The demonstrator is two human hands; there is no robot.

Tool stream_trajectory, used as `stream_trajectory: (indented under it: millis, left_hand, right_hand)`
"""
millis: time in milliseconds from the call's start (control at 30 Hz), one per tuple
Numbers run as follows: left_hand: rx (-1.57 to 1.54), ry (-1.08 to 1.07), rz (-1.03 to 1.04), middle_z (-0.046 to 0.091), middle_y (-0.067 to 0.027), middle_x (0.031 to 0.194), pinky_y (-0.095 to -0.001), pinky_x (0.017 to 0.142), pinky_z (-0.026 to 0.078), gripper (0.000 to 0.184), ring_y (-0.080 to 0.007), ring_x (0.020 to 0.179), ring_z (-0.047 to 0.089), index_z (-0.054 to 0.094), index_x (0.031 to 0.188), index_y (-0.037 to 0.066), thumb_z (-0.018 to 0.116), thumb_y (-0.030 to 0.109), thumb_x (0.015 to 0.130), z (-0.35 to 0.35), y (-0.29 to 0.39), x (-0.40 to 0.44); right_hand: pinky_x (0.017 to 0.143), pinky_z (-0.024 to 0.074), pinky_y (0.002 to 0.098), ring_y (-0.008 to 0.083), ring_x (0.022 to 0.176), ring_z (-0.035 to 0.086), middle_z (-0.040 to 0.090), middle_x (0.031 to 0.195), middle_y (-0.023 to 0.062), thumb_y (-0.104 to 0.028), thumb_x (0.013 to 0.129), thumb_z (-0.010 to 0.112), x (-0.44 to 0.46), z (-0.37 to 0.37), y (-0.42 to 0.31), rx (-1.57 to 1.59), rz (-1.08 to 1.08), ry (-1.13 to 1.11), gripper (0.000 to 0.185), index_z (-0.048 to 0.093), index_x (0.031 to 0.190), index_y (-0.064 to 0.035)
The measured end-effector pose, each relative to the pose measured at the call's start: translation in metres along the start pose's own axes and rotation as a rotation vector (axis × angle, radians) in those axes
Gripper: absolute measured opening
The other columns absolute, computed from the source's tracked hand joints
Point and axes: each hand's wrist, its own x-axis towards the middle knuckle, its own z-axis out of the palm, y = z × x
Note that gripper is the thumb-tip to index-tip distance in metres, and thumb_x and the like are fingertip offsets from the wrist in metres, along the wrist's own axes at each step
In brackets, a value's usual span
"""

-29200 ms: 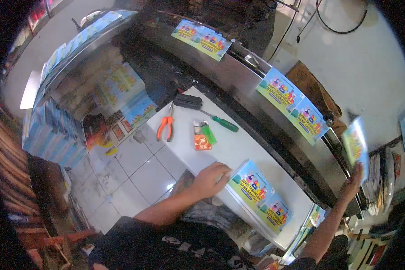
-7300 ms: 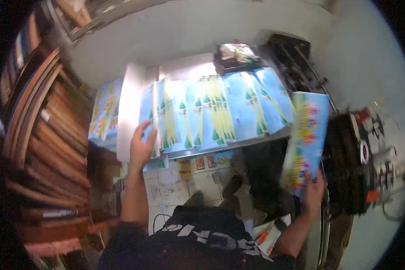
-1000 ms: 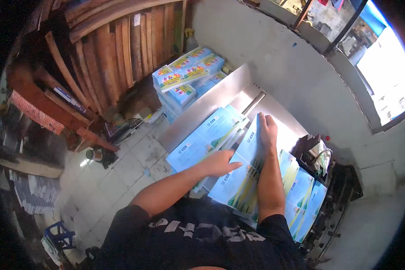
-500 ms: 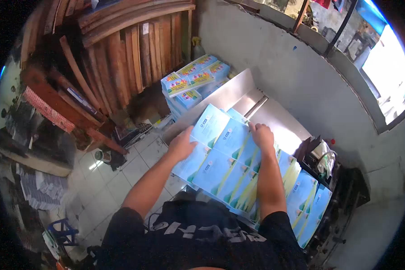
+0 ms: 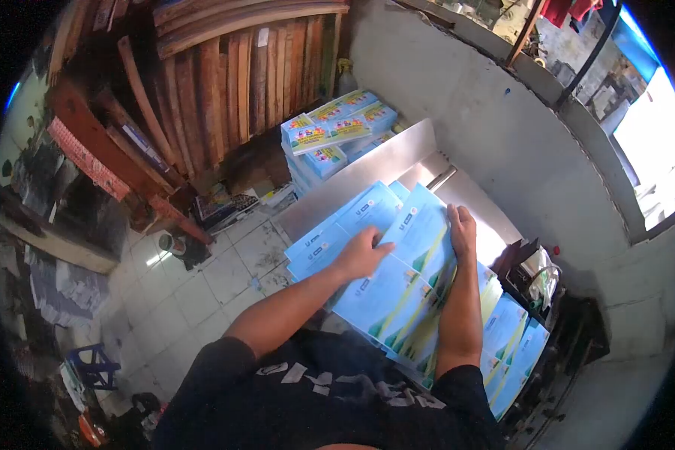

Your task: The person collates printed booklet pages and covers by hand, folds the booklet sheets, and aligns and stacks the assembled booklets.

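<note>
Light blue printed sheets (image 5: pixel 379 311), with green and yellow shapes along their edges, lie fanned in overlapping rows in front of me. My left hand (image 5: pixel 361 256) is closed on the left edge of the upper sheets, thumb on top. At their upper right edge, my right hand (image 5: pixel 463 231) is closed with its fingers bent over the side. To the left, other blue sheets (image 5: pixel 319 238) lie flat against a pale upright board (image 5: pixel 367 169). How many sheets each hand grips cannot be seen.
Behind the board stand piled blue booklets (image 5: pixel 330 135) with colourful covers. Wooden planks (image 5: pixel 240 90) lean at the back left. A dark machine part (image 5: pixel 521 266) with a plastic bag is at right. Paper stacks (image 5: pixel 67 289) and a blue stool (image 5: pixel 95 366) are on the left.
Both hands have moved right with the upper sheets, my left hand farther, exposing the blue sheets at left. The whole view has also shifted slightly.
</note>
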Motion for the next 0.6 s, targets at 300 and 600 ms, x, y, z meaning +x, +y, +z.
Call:
stream_trajectory:
  millis: [300, 600]
  left_hand:
    - [0.87, 0.419, 0.372, 0.057, -0.0216, 0.12, -0.043, 0.085, 0.048, 0.047, -0.0318, 0.105, 0.059, 0.06, 0.115, 0.003, 0.069, 0.037, 0.084, -0.045, -0.002, 0.006]
    - [0.226, -0.057, 0.167, 0.064, -0.0215, 0.076, -0.0444, 0.068, 0.05, 0.03, -0.0379, 0.073, 0.065, 0.061, 0.103, 0.0, 0.06, 0.027, 0.09, 0.003, 0.019, -0.014]
  right_hand:
    - [0.064, 0.0411, 0.032, 0.0142, 0.069, 0.047, 0.054, 0.067, 0.0062, -0.047, 0.097, 0.05, -0.002, 0.002, -0.008, 0.103, 0.02, 0.11, 0.053, 0.057, 0.076, 0.0015]
    - [0.079, 0.0464, 0.0298, 0.0177, 0.085, 0.06, 0.067, 0.088, 0.0108, -0.049, 0.097, 0.049, -0.005, -0.013, -0.007, 0.163, 0.093, -0.132, 0.053, 0.068, 0.094, 0.0005]
